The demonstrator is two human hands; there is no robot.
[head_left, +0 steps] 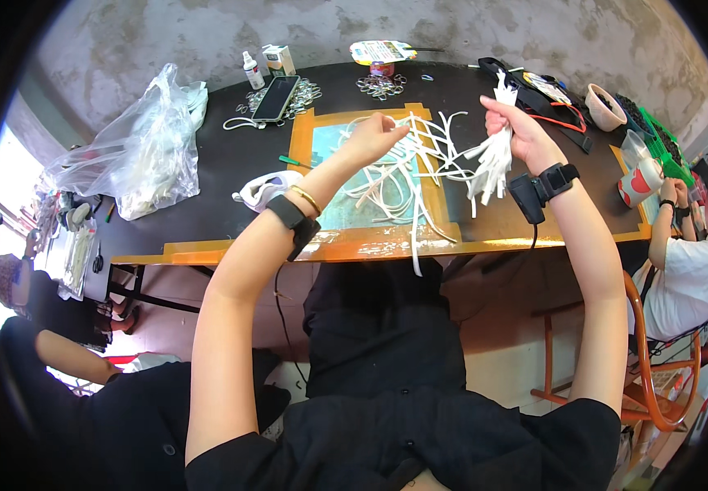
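Observation:
My right hand [529,135] is closed round a bunch of flat white cords [495,159], their loose ends hanging below the fist and some sticking up above it. Over the table's middle, my left hand [375,137] has its fingers bent together beside a loose pile of white cords [387,190]. Whether a cord is pinched in those fingertips is too small to tell. The pile spreads over a pale blue-green mat [328,214] edged with orange-brown tape, and one cord droops past the table's front edge.
Left of the mat lie a white cloth-like bundle [266,190] and a clear plastic bag [162,155]. Behind are a phone [276,99], metal rings or clips [305,95], a spray bottle [252,71] and a small box [279,60]. A red-and-white cup [640,182] stands right, near a seated person [685,278].

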